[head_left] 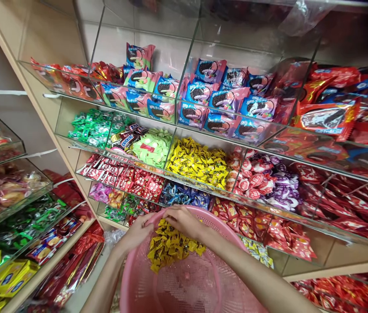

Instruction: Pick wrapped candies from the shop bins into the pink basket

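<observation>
A pink plastic basket (pixel 127 278) with a mesh bottom stands tilted below the shelves. Yellow-wrapped candies (pixel 174 245) are heaped against its far left side. At the basket's upper left rim, my left hand (pixel 141 228) is closed with bent fingers, beside the candies. My right hand (pixel 184 221) reaches over the far part of the basket, its fingers curled at the top of the yellow heap. What lies under those fingers is partly hidden. Just behind the basket, a shelf compartment holds more candies in yellow wrappers (pixel 198 163).
Glass-fronted shelves hold Oreo packs (pixel 200 93), green-wrapped sweets (pixel 95 128), pale green packets (pixel 153 148), red-and-white sweets (pixel 257 174) and blue-wrapped sweets (pixel 184 195). Glass edges run close above my hands. Another stocked shelf (pixel 14 200) stands at left.
</observation>
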The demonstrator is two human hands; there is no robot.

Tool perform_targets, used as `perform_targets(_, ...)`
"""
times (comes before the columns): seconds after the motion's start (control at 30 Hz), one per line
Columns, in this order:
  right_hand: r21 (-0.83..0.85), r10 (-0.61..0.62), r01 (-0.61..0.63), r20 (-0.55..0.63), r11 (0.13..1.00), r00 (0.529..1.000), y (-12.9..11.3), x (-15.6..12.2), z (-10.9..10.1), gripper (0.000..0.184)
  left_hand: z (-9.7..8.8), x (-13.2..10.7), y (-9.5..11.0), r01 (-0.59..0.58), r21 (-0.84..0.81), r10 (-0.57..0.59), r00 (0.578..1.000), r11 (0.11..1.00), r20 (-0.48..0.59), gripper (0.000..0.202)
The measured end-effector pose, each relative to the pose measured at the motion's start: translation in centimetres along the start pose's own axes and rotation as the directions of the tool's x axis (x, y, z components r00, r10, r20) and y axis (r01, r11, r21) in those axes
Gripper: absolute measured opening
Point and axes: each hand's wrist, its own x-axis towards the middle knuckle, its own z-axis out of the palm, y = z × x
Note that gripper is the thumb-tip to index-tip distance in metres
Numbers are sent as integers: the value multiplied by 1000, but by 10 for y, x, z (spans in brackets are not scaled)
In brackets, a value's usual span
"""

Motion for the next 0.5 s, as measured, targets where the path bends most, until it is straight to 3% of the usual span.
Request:
perform_targets(0.27, -185, -89, 111, 122, 976, 989, 6, 8, 10, 17, 0, -1, 3, -50, -34, 50, 999, 998, 6, 52)
perform_targets(0.5, -279, -59, 92, 125, 956, 990, 5, 8, 11, 20, -1, 0, -1, -28, -14, 28, 999, 1000, 17, 52)
